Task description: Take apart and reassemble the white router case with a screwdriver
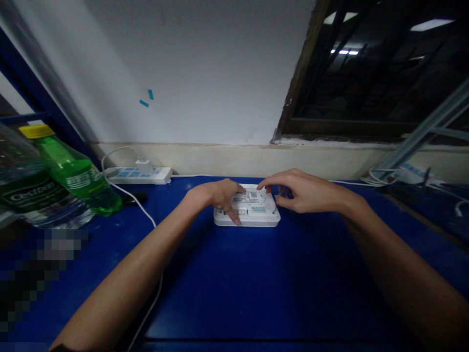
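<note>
A flat white box like a router (242,221) lies on the blue table near the wall. Vent holes and printed labels cover its upward side. My left hand (220,194) grips the left part of the box, thumb at the front edge and fingers toward the back. At the right end of the box is my right hand (296,191), its fingers curved and apart. The index fingertip reaches over the back right of the box, while the thumb is by its right edge. Any small thing between these fingers is too blurred to make out.
A white power strip (161,175) with a plugged-in adapter (143,165) sits along the wall; its white cable (141,208) runs under my left arm. Green bottle (78,171) and large clear bottle (32,188) stand left. A metal frame (414,132) rises right.
</note>
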`<state>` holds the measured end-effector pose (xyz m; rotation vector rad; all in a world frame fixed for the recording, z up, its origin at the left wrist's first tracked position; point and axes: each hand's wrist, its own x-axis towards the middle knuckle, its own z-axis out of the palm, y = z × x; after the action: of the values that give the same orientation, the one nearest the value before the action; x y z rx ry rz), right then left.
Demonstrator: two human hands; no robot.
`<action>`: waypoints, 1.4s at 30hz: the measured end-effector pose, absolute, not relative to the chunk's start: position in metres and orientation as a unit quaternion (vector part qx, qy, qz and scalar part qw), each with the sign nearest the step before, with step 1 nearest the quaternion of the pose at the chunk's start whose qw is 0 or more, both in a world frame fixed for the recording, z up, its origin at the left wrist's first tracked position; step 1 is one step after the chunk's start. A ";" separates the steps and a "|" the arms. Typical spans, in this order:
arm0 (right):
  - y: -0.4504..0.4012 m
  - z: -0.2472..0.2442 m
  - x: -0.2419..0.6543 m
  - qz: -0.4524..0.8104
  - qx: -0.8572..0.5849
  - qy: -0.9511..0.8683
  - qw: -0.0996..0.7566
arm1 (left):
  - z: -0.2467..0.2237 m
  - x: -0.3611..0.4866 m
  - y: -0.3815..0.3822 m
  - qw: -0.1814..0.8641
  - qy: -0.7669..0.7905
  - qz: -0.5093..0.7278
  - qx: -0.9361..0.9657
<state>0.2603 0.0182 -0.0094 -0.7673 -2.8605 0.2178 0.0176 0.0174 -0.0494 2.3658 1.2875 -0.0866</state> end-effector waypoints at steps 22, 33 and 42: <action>0.027 -0.016 0.263 0.073 -0.280 -0.954 0.073 | -0.053 0.017 0.017 0.198 0.470 -0.017 0.860; 0.021 -0.013 0.264 0.132 -0.309 -0.941 0.033 | -0.059 0.014 0.023 0.202 0.472 -0.014 0.858; 0.021 0.002 0.272 0.115 -0.298 -0.946 0.060 | -0.061 0.007 0.028 0.215 0.444 -0.002 0.870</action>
<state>0.2716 0.0206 0.0019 -0.9029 -2.8632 0.3472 0.0069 0.0280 -0.0610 2.4125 1.2319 -0.0068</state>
